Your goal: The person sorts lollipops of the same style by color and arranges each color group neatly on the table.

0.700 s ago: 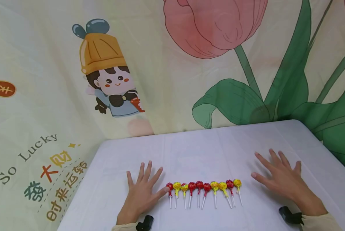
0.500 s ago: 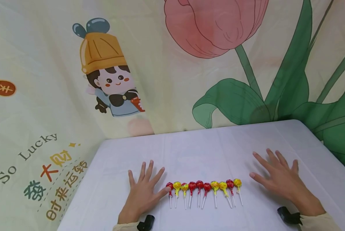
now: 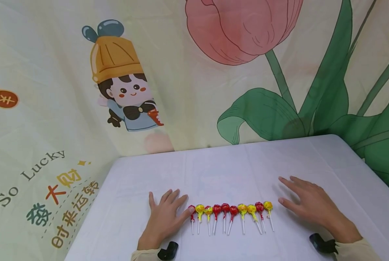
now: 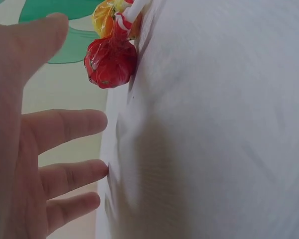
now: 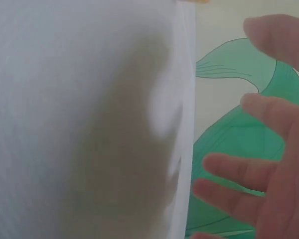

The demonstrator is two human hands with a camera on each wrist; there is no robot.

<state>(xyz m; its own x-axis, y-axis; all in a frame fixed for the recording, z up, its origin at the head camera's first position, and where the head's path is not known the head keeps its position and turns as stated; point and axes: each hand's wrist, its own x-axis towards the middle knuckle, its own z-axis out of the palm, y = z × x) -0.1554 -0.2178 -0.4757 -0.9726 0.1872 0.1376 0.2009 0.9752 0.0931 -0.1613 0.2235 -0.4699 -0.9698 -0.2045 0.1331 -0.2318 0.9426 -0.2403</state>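
A row of several lollipops (image 3: 225, 207) in red and yellow wrappers lies across the table, their white sticks pointing toward the person. Beside the row's left end hovers the left hand (image 3: 163, 221), fingers spread, its thumb overlapping the leftmost red lollipop (image 3: 192, 209) in the head view. From the left wrist, that red lollipop (image 4: 110, 62) shows apart from the thumb, with a yellow one behind it. To the right of the last yellow lollipop (image 3: 268, 206), the right hand (image 3: 315, 203) is held over the cloth with fingers extended and nothing in them.
A white cloth covers the table (image 3: 233, 174), whose back edge meets a printed curtain (image 3: 188, 90) with tulips and a cartoon figure. Black wrist cameras sit at the left cuff (image 3: 145, 255) and the right cuff (image 3: 357, 250).
Both hands have shifted slightly inward toward the row. The fingers have tipped lower and drawn closer together, most clearly on the right hand. The lollipops have stayed in place.
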